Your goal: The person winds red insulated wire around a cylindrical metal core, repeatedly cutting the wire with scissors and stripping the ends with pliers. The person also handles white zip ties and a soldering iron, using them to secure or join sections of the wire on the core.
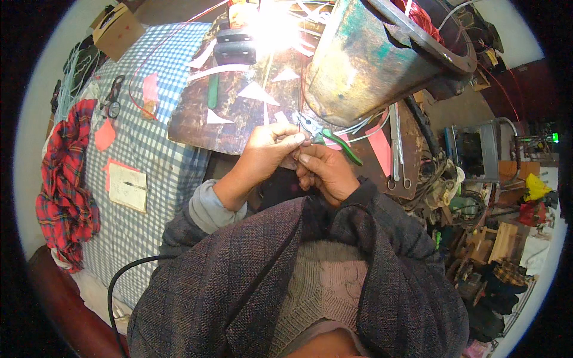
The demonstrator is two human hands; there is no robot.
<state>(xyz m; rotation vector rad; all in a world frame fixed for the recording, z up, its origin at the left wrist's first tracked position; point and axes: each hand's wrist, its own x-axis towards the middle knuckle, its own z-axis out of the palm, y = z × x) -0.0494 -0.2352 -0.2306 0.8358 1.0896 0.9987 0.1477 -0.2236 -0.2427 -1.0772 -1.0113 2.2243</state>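
Note:
Close in front of my chest, my left hand (pixel 270 149) is closed, thumb against fingers, on a thin reddish wire (pixel 301 98) that runs up the table. Just beside it my right hand (pixel 324 171) is pinched, its thumb and fingertips meeting near the left fingertips. What lies between the right fingers is too small and hidden to make out. Right past my fingertips, pliers (pixel 341 147) with green handles lie on the dark wooden table (pixel 197 128). A large worn metal bucket (pixel 352 68) is tilted over the table, with a coil of red wire (pixel 422 22) in it.
White paper scraps (pixel 256 92) and a green-handled tool (pixel 213 90) lie ahead. Scissors (pixel 395 152) and pink paper (pixel 380 149) are at right. A bright lamp glares (pixel 277 33) at the back. On the left, a checked cloth (pixel 161 155) carries a notebook (pixel 128 187) and a watch (pixel 113 108).

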